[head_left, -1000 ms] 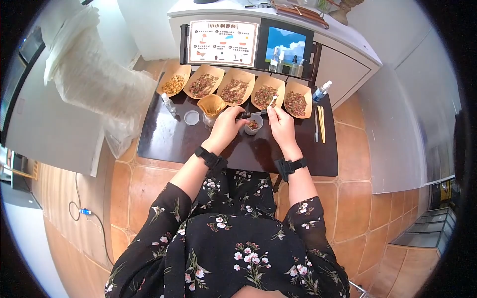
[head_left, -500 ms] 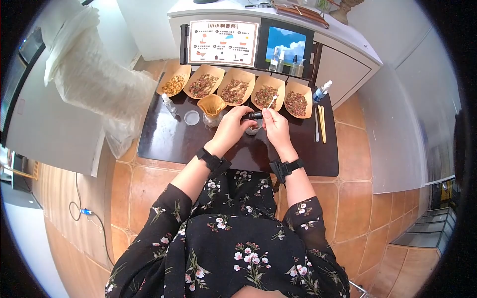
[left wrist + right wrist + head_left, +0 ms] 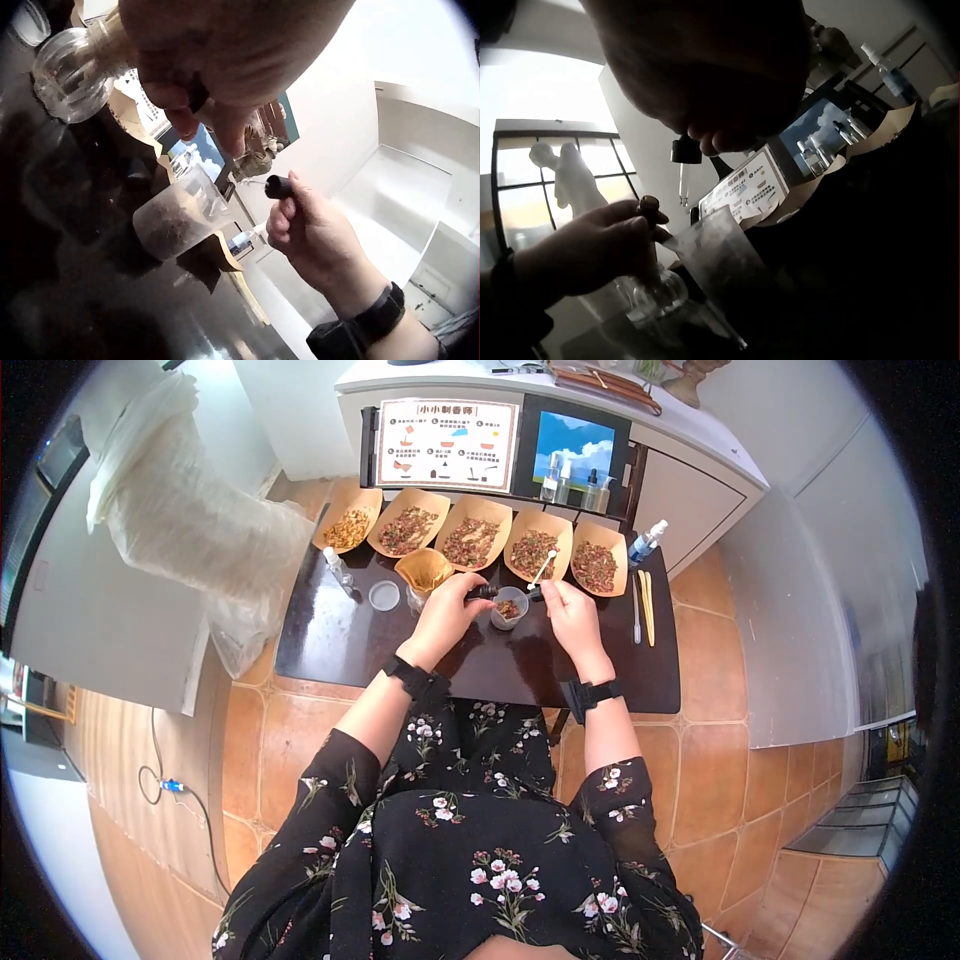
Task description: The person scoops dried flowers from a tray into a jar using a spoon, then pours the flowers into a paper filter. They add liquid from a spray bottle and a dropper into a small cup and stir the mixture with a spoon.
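My left hand (image 3: 448,615) grips a small dark bottle (image 3: 482,592) just left of a translucent cup (image 3: 509,622); the bottle's open neck (image 3: 649,202) shows in the right wrist view. To the right of the cup, my right hand (image 3: 573,622) pinches a black dropper cap (image 3: 686,150), its glass tube (image 3: 684,184) pointing down in that view. A thin white stick with a rounded end (image 3: 547,563) shows just above the right fingers; whether they hold it I cannot tell. Reddish-brown dried bits lie inside the cup, which stands on the dark table (image 3: 340,650).
Several paper trays (image 3: 477,560) of dried bits line the table's back. A glass vessel with a brown paper filter (image 3: 424,571), a round lid (image 3: 384,596) and a spray bottle (image 3: 338,568) are at left. Yellow sticks (image 3: 647,610) and a blue-labelled bottle (image 3: 648,544) are at right.
Half a second ago both hands met over the cup, dropper cap at the bottle. Now they are apart, the left moved left with the bottle, the right moved right with the cap, uncovering the cup.
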`<move>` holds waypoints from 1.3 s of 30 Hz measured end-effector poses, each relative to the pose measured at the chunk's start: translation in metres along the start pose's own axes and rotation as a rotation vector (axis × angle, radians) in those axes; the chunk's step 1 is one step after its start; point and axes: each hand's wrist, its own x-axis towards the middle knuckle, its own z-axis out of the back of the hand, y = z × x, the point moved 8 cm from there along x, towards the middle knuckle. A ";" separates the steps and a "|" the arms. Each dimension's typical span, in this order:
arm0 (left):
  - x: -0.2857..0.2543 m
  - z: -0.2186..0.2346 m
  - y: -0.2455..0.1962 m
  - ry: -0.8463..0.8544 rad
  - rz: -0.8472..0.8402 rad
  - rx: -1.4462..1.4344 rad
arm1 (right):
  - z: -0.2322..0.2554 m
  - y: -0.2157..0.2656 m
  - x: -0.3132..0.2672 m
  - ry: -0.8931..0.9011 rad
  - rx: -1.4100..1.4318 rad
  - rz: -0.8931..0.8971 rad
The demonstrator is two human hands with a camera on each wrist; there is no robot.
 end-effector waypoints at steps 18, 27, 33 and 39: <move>-0.001 -0.005 -0.006 0.003 -0.017 0.046 | -0.012 0.016 -0.004 0.074 0.137 -0.047; -0.002 -0.007 -0.020 0.022 -0.077 0.026 | -0.019 0.034 -0.007 0.163 0.104 0.061; -0.003 -0.007 -0.020 0.010 -0.092 0.041 | -0.019 0.030 -0.005 0.200 0.047 0.083; -0.003 -0.006 -0.026 -0.001 -0.089 0.003 | -0.025 0.029 -0.009 0.118 0.285 0.046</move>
